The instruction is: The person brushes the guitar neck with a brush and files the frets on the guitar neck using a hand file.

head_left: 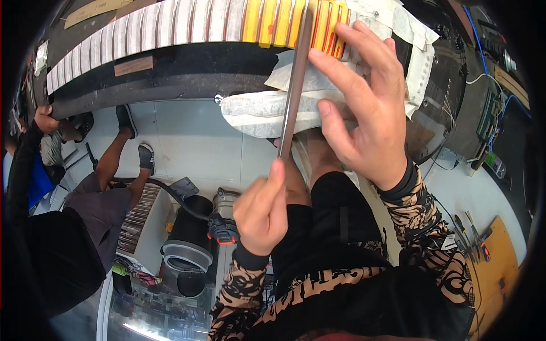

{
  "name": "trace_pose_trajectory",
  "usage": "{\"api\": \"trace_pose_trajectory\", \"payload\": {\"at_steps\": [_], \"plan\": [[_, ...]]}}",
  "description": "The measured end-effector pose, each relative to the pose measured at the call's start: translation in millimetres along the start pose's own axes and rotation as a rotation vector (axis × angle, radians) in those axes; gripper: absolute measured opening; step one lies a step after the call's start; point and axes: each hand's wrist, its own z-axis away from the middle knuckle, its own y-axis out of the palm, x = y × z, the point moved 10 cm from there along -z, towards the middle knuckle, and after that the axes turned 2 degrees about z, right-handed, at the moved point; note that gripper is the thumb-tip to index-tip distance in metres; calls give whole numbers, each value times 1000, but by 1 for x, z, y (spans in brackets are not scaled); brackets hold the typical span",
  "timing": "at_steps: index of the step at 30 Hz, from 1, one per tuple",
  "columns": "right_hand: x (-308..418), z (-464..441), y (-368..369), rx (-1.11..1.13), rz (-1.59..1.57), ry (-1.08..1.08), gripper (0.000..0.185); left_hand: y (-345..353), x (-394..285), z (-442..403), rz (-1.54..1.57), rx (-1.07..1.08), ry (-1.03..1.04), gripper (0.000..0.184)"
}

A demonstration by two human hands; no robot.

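Observation:
A long guitar neck (170, 25) runs across the top, its frets separated by pale masking strips, with yellow strips (270, 23) near the body. My left hand (260, 216) is closed around the lower end of a long, slim metal file (297, 79). The file slants up across the yellow section of the frets. Fingers of my right hand (369, 108) are stretched out, with the tips at the yellow strips and one beside the file. Pale tape covers the guitar body's horn (267, 113) below the neck and part of the dark body (418, 62) on the right.
At the left, another person's hand (45, 119) is by the neck's far end. A black cylindrical bin (190, 227), a vacuum-like machine (224, 213) and a white crate (145, 221) stand on the floor. Hand tools (472, 238) and a wooden board (497, 267) lie at right.

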Motion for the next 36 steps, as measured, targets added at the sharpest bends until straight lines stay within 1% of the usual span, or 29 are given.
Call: {"api": "trace_pose_trajectory", "payload": {"at_steps": [3,6,9,12,15,18,19,22,24,26,27,30,36], "plan": [[1,1,2,30,10,14,67,-6,-1,25,-49,-10,39,56],[1,1,2,26,7,14,67,2,-17,-29,-124,2,104,56],[1,2,3,13,13,8,67,6,-21,-52,-116,-42,67,60],[2,0,2,31,3,13,67,-2,-9,7,-163,16,56,54],[1,0,2,33,14,11,67,-6,-11,15,-166,2,88,55],[2,1,2,33,19,14,67,5,-21,-47,-149,-36,52,63],[2,1,3,36,22,14,67,7,-21,-54,-122,-55,62,61],[1,1,3,34,29,6,67,0,-16,-13,-179,29,78,57],[0,2,3,35,27,-3,67,-9,-11,29,-149,-10,107,57],[0,1,3,37,21,-4,67,-14,-6,51,-91,-15,46,58],[0,1,2,39,19,-2,67,-16,-5,52,-62,-19,15,58],[0,1,3,40,20,-1,67,-16,-4,44,-6,-48,46,58],[0,1,3,41,15,2,67,-13,2,35,80,-44,28,58]]}}
